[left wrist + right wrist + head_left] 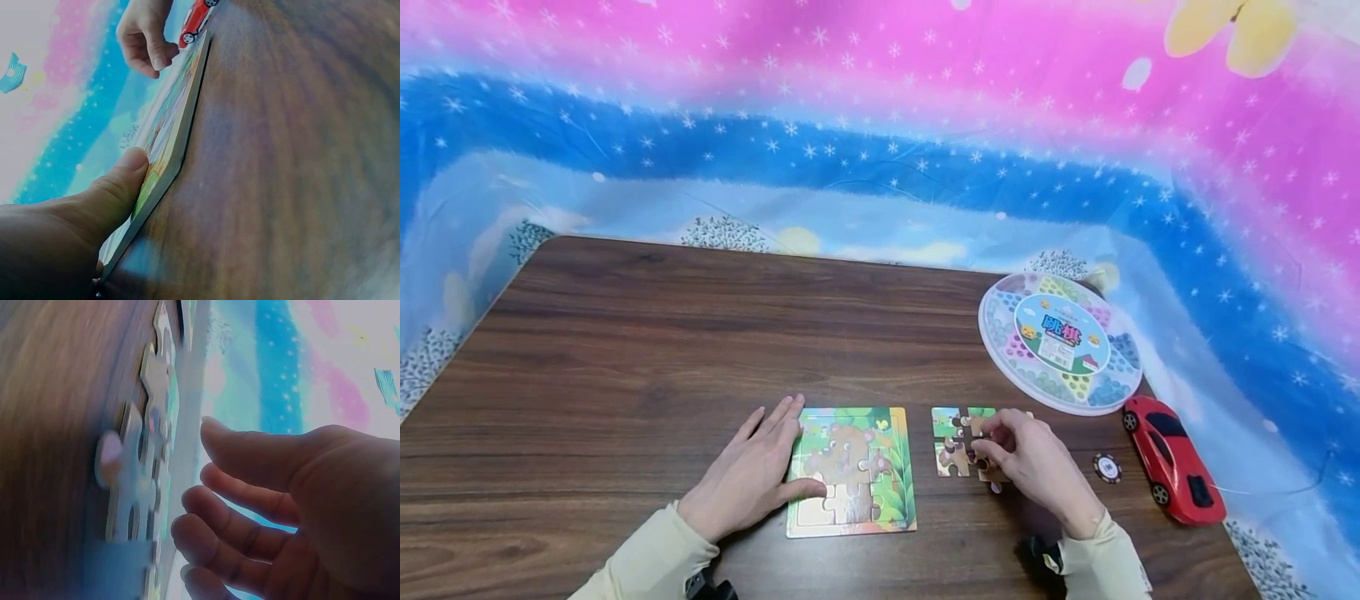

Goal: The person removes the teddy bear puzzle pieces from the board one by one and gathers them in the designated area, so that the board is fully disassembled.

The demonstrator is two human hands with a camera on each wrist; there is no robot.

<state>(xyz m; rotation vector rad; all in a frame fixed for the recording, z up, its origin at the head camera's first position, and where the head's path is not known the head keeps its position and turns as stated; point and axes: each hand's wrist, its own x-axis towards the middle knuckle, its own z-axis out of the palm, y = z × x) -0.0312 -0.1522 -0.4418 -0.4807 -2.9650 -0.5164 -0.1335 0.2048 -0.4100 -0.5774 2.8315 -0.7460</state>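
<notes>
A square jigsaw puzzle (850, 454) with a bear picture lies flat at the table's near middle. My left hand (745, 475) rests at its left side, fingers extended along the edge and thumb pressing on the board, as the left wrist view shows with the thumb (119, 184). To the right lie several loose puzzle pieces (953, 460), some joined or touching. Above these hovers my right hand (1037, 462), its fingers loosely bent. The right wrist view shows a gap between its thumb and fingers, with nothing held; the pieces (128, 481) sit apart from the fingertips.
A round Chinese checkers set (1060, 342) lies at the back right. In front of it are a red toy car (1172, 462) and a black-and-white poker chip (1107, 467). A patterned cloth (850, 150) hangs behind the wooden table (700, 333).
</notes>
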